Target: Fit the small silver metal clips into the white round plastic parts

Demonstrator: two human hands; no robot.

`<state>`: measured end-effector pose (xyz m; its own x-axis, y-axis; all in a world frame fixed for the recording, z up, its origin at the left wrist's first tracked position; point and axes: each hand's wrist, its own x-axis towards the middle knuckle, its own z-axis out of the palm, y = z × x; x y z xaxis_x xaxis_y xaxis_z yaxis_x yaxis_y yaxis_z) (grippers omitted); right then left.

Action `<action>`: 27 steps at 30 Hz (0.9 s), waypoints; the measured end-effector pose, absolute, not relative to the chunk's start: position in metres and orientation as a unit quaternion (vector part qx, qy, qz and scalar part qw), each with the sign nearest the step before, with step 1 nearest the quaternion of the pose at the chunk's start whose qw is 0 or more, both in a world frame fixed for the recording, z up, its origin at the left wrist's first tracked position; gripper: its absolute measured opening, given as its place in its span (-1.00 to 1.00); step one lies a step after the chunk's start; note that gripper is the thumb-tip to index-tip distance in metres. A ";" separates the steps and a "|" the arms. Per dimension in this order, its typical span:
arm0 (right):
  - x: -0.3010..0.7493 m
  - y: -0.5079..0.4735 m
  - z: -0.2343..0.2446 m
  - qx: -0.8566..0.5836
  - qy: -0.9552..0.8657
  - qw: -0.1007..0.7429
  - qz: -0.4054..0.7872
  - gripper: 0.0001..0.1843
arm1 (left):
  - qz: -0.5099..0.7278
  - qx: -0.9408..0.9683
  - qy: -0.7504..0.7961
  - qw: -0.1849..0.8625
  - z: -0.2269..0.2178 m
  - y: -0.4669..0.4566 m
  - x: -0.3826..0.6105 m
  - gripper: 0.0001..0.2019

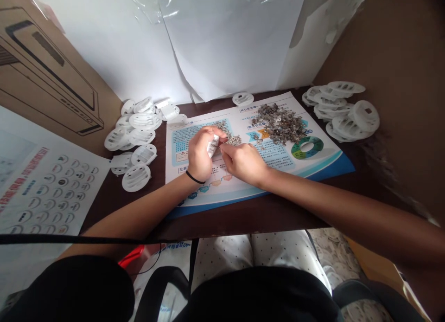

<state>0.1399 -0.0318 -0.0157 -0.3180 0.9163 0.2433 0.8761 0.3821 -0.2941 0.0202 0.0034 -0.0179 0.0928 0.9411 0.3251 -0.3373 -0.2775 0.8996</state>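
Round white slotted plastic discs [136,177] look smooth and matt. The heap of small grey metal pieces [279,124] glints roughly. The printed paper leaflet [313,162] is glossy, the dark brown wooden tabletop [243,224] faintly sheened, and the tan cardboard sheet [392,48] matt.
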 end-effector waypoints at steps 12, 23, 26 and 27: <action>0.139 -0.032 -0.012 -0.551 -0.820 0.152 0.037 -0.65 | 0.603 0.463 0.287 0.583 -0.016 0.003 0.022 -0.87; 0.137 -0.032 -0.011 -0.558 -0.819 0.129 0.033 -0.63 | 0.592 0.460 0.287 0.596 -0.017 0.004 0.022 -0.88; 0.137 -0.032 -0.011 -0.558 -0.820 0.125 0.038 -0.63 | 0.590 0.461 0.290 0.596 -0.019 0.004 0.022 -0.89; 0.137 -0.032 -0.011 -0.559 -0.819 0.125 0.039 -0.63 | 0.590 0.463 0.290 0.595 -0.019 0.004 0.022 -0.89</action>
